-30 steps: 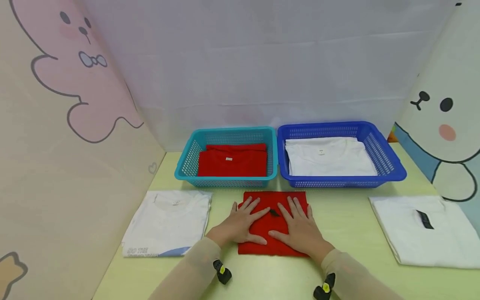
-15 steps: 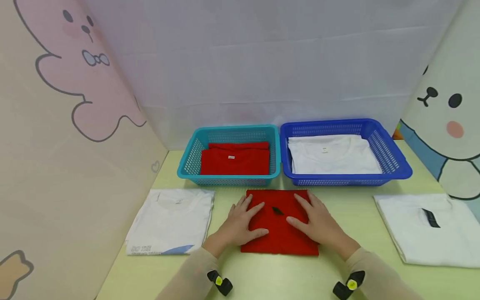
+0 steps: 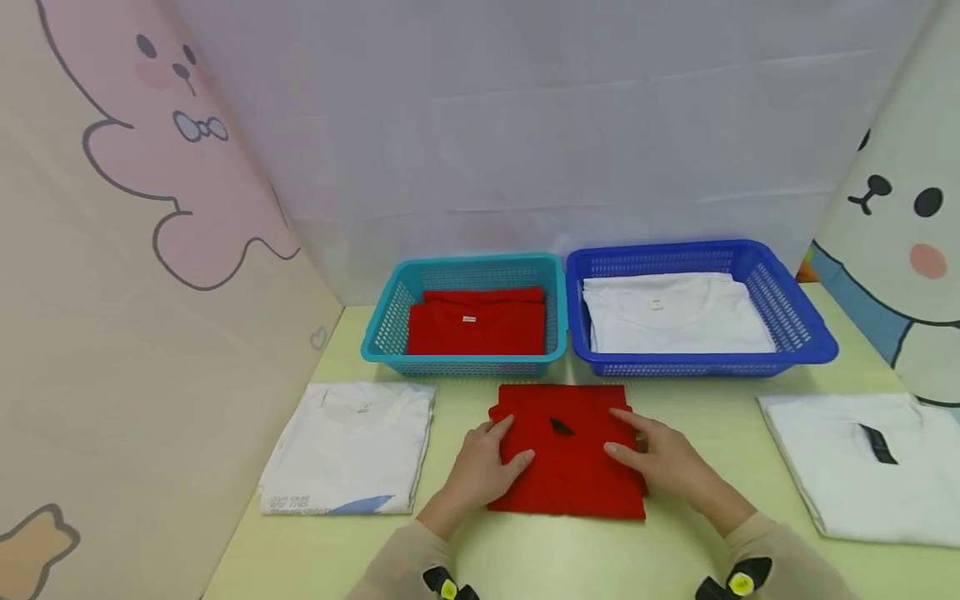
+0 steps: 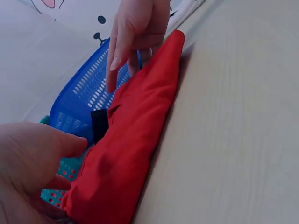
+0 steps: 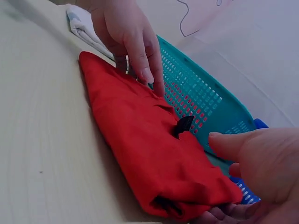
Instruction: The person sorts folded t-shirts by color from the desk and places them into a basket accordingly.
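Observation:
A folded red T-shirt (image 3: pixel 566 475) with a black neck tag (image 3: pixel 561 427) lies on the table in front of me. My left hand (image 3: pixel 480 471) is at its left edge, thumb over the cloth and fingers along the side. At the opposite edge is my right hand (image 3: pixel 667 458). In the right wrist view, the right fingertips (image 5: pixel 224 212) reach under the shirt's edge, while the thumb stays raised above the cloth. The left wrist view shows the left thumb (image 4: pixel 72 145) near the tag side, its lower fingers partly hidden by the shirt.
Behind the shirt stand a teal basket (image 3: pixel 480 360) with folded red shirts and a blue basket (image 3: pixel 705 360) with folded white shirts. One folded white T-shirt (image 3: pixel 352 450) lies at left on the table (image 3: pixel 562 558), another white shirt (image 3: pixel 862 492) at right.
Both hands have slid from lying flat on the red T-shirt out to its side edges, the right one farther. The shirt stays in place; the head view has shifted slightly.

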Action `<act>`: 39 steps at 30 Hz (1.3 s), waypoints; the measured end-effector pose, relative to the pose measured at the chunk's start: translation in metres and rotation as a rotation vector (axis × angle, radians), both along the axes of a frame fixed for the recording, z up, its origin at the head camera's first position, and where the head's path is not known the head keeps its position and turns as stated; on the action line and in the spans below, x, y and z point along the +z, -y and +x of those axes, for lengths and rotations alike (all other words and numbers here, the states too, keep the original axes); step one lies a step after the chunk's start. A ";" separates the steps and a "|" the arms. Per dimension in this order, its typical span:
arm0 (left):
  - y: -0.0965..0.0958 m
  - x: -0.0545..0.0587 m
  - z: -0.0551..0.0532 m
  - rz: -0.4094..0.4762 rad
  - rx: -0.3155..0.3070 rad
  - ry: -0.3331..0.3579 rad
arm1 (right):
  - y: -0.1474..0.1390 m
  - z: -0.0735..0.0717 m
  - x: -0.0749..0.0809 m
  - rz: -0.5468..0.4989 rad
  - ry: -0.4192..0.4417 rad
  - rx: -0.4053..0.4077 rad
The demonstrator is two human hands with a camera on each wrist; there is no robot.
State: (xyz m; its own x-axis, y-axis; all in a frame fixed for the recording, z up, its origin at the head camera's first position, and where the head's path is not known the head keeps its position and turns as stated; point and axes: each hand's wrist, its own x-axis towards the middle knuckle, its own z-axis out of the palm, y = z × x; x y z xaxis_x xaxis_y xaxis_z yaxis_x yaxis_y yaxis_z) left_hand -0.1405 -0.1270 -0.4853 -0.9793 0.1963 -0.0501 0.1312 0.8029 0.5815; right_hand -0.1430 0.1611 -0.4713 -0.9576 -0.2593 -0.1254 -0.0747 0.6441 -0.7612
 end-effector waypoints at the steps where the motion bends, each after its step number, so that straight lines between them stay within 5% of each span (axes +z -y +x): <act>1: -0.002 0.000 0.000 0.043 0.011 0.014 | 0.000 0.000 -0.001 -0.049 0.037 -0.012; 7: -0.004 0.000 -0.003 0.314 0.134 0.130 | 0.006 -0.003 -0.006 -0.296 0.203 -0.051; 13: -0.002 0.000 -0.004 0.621 0.168 0.323 | 0.011 -0.003 -0.013 -0.275 0.175 -0.074; 28: -0.004 -0.005 -0.002 0.636 0.105 0.301 | 0.012 -0.001 -0.016 -0.270 0.127 -0.153; 39: -0.003 0.033 0.002 0.725 0.044 0.314 | 0.007 0.010 0.021 -0.380 0.129 -0.145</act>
